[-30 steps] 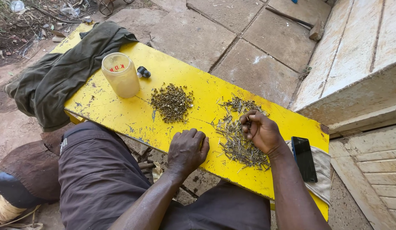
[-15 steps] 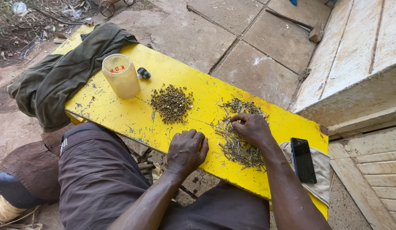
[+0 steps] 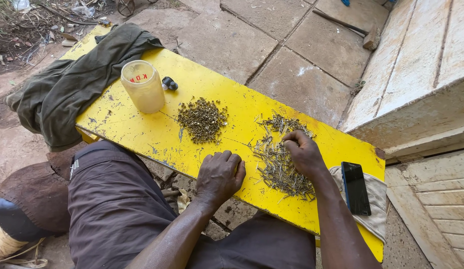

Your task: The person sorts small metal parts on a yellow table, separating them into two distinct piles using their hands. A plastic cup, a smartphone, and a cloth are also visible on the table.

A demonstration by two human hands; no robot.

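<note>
Right hand [image 3: 304,152] pinches into the nails [image 3: 279,164] (fingertips nearly closed); left hand [image 3: 219,174], loosely curled, rests empty just beside them.

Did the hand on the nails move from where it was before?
Yes. The right hand slid left along the yellow board, away from the black phone, and now rests on the nails.

Your loose nails [image 3: 280,167] lie scattered flat on the yellow board [image 3: 142,132], thin, dull grey, pointing every way; a 2nd tighter nail heap [image 3: 202,119] sits left, well apart.
</note>
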